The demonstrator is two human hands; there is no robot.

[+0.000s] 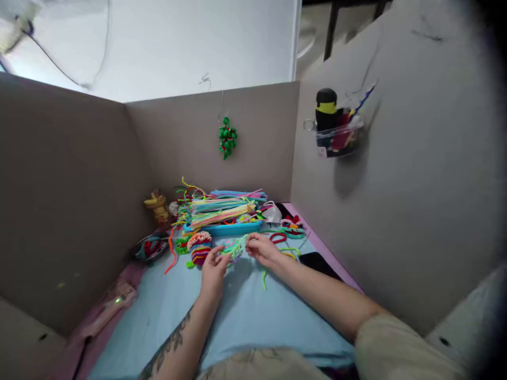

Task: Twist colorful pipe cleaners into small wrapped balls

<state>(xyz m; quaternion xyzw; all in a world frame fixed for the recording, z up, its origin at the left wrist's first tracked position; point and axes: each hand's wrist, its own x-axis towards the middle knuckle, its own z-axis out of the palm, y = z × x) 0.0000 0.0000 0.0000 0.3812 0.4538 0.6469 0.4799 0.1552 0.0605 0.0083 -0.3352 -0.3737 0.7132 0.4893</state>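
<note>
Between my two hands hangs a small craft piece (234,247) of twisted pipe cleaners, mostly pale green with some pink and lilac; its exact shape is too blurred to tell. My left hand (214,268) pinches its left side with thumb and fingers. At the right end, the fingers of my right hand (259,249) are closed on a pale green strand of it. Just left of my left hand stands a striped, multicoloured pipe-cleaner figure (200,252) with a pinkish top. A loose green pipe cleaner (264,279) lies below my right hand.
Behind my hands, a blue tray (229,229) carries bundles of pipe cleaners (222,211). A dark bowl (149,248) stands left, a black phone-like slab (319,263) right. Grey panels (214,158) enclose the blue-covered table (253,322); a clear holder (338,140) hangs on the right one.
</note>
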